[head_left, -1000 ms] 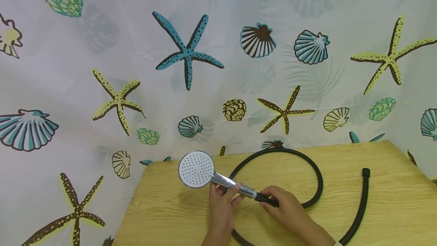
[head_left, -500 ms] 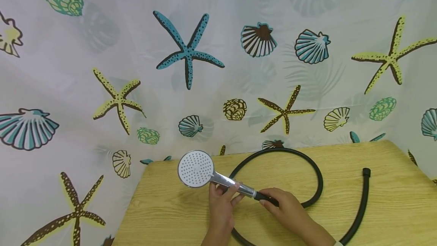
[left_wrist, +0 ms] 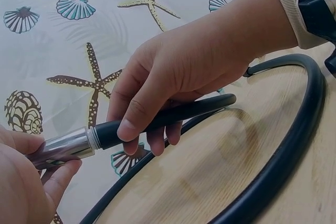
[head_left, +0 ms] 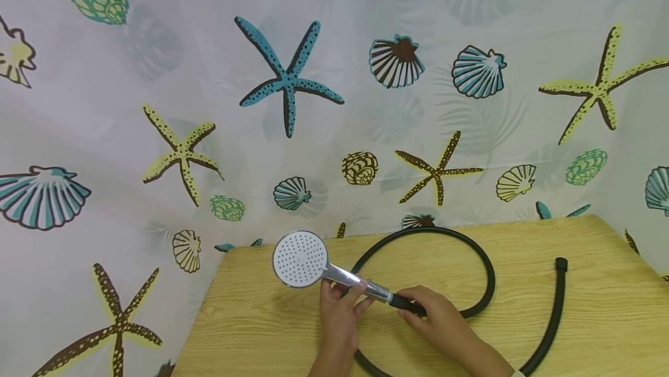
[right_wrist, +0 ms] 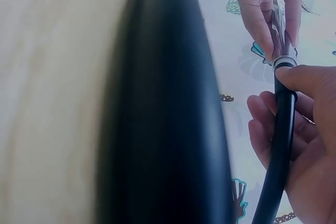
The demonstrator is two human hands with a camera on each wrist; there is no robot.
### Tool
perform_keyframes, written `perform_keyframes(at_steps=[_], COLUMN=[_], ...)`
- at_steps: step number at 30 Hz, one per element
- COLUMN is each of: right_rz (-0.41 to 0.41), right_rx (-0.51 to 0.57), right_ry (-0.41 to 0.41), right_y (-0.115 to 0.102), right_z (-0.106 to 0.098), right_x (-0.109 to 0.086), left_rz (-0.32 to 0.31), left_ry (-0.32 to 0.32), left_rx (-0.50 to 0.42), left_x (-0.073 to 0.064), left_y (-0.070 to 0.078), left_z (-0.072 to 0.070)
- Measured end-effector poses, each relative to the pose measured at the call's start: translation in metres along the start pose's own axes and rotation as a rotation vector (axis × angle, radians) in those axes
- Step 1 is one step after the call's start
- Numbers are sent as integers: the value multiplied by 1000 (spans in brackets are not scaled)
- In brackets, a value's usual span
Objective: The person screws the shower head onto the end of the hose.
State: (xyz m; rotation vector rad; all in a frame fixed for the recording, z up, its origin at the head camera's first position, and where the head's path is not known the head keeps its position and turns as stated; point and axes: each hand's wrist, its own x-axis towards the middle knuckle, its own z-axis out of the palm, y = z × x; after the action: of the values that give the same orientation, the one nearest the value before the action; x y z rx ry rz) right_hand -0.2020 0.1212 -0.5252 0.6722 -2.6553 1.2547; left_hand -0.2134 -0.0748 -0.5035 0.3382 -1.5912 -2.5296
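One shower head (head_left: 304, 259) — round white face dotted with nozzles, chrome rim and handle — is held tilted over a wood-grain table (head_left: 245, 313). Left hand (head_left: 338, 316) pinches the chrome handle, thumb on top, below the shower head's face. Right hand (head_left: 438, 314) grips the black hose (head_left: 490, 278) just beyond the handle's lower end; a narrow silvery ring shows at that joint. Hose loops behind the shower head — far end well apart from it, rightward.
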Motion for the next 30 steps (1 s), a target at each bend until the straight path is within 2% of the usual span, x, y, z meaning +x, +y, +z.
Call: perform_keyframes(at_steps=[20,25,30], right_rz=[-119,-119,-84], right_rx=[22,17,9], right_ry=[77,72,48], right_y=[4,3,2], right_z=[2,1,1], right_x=[0,0,0], left_rz=[8,8,5], left_ry=[1,-8,-6], left_rx=[-13,-5,-19], left_x=[-1,-2,-1], left_y=[0,0,-2], left_z=[1,0,0])
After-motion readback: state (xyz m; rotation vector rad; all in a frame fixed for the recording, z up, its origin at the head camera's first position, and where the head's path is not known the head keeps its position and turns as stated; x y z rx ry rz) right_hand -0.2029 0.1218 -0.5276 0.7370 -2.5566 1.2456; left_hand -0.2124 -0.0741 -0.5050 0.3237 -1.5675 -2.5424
